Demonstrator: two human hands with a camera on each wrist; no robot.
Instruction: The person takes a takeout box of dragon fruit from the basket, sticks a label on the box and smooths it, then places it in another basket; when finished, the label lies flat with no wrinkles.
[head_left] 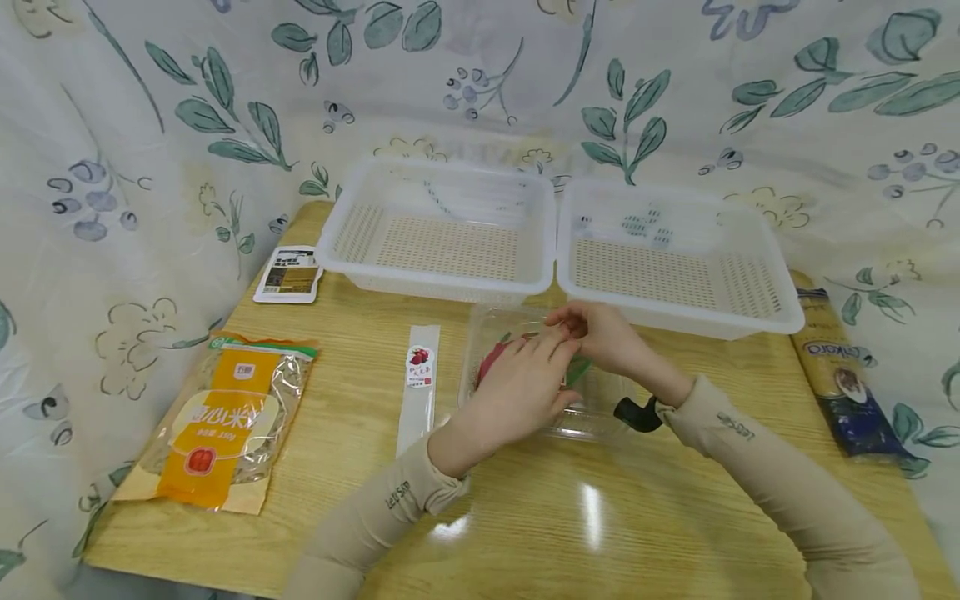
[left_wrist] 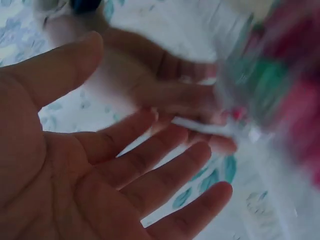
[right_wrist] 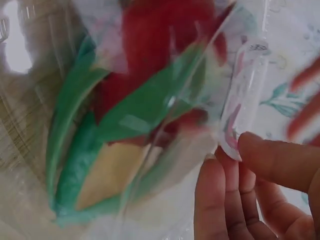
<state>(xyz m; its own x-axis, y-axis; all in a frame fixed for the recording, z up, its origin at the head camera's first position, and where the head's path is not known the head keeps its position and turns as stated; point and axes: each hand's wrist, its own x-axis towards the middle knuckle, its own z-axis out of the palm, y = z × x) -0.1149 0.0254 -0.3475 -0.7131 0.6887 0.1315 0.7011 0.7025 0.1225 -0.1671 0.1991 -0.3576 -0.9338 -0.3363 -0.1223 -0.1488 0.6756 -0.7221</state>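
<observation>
- Clear box (head_left: 609,398) with the red fruit (head_left: 491,364) sits on the table (head_left: 517,542), just before the white baskets (head_left: 442,283).
- Right hand (head_left: 606,335) pinches one end of the label (right_wrist: 240,105) at the box's edge.
- Left hand (head_left: 525,377), nearly straight, has hold of nothing.
- I'd say a light pinch and slow, flat pressure would best spare the label creases.

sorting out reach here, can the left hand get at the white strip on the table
Probably yes: the left hand looks open, and the white strip lies close by, left of the clear box, its upper part uncovered.
</observation>
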